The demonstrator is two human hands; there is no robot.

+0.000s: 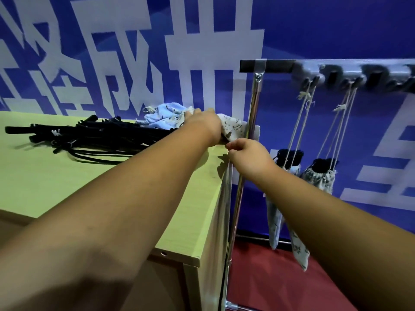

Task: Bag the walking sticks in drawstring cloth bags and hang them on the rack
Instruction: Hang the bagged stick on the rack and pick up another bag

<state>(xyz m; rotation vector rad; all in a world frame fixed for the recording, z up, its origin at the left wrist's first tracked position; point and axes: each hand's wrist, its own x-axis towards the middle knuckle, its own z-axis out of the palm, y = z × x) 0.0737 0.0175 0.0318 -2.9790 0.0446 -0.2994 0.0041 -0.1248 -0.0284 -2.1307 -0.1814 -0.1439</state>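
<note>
Cloth like this should weigh next to nothing and flop wherever it is taken, so I'd judge the patterned drawstring bag (234, 127) is best held at its mouth hem, not by the cord, which could cinch it closed. It lies at the far right corner of the worktop (45, 176), hard against the upright of the rack (254, 117), beside a heap of pale blue bags (161, 116). The left grip (202, 123) reaches long across the worktop and lies knuckles-up on that bag. Its fingers are hidden past the hand, so I cannot tell whether they clench the cloth. The right grip (247, 156) hovers at the worktop's right edge, fingers curled, thumb and fingertips pinching what looks like the bag's near edge. Black folded walking sticks (89, 133), stiff and heavier by the look, lie piled to the left. Two bagged sticks (318, 180) hang by cords from the rack's hooks on the right.
</note>
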